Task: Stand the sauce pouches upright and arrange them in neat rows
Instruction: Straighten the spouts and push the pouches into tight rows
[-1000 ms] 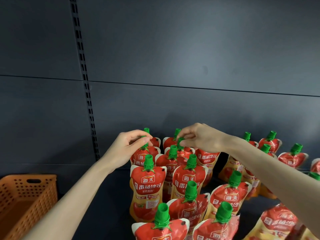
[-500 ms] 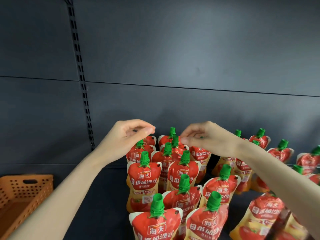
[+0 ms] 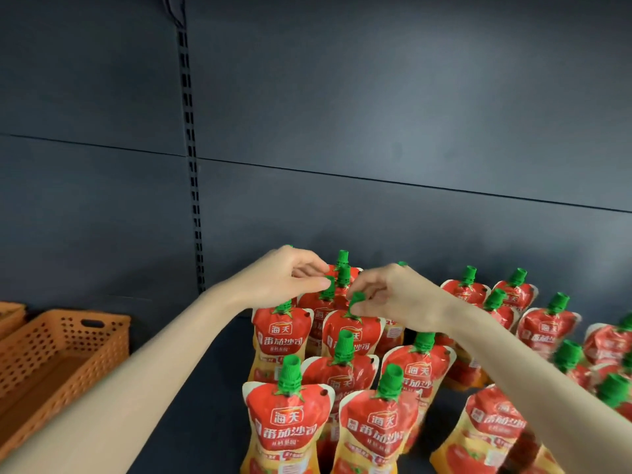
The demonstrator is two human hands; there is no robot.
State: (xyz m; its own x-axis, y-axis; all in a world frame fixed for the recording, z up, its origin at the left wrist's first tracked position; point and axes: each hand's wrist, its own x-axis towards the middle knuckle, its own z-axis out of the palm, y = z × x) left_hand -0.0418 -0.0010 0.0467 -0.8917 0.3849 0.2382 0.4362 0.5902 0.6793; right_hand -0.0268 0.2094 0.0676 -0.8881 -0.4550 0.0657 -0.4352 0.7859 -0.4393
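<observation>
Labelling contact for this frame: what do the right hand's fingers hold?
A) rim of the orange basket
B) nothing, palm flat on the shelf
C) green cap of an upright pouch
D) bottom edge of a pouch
C: the right hand pinches the green cap of an upright pouch, well clear of the basket; the left hand has its thumb on a neighbouring cap.

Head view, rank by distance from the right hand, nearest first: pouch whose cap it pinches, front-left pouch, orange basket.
1. Pinched pouch, centre, its cap held by the right hand.
2. Front-left pouch, below-left of the hand, nearest the camera.
3. Orange basket, far left.
</observation>
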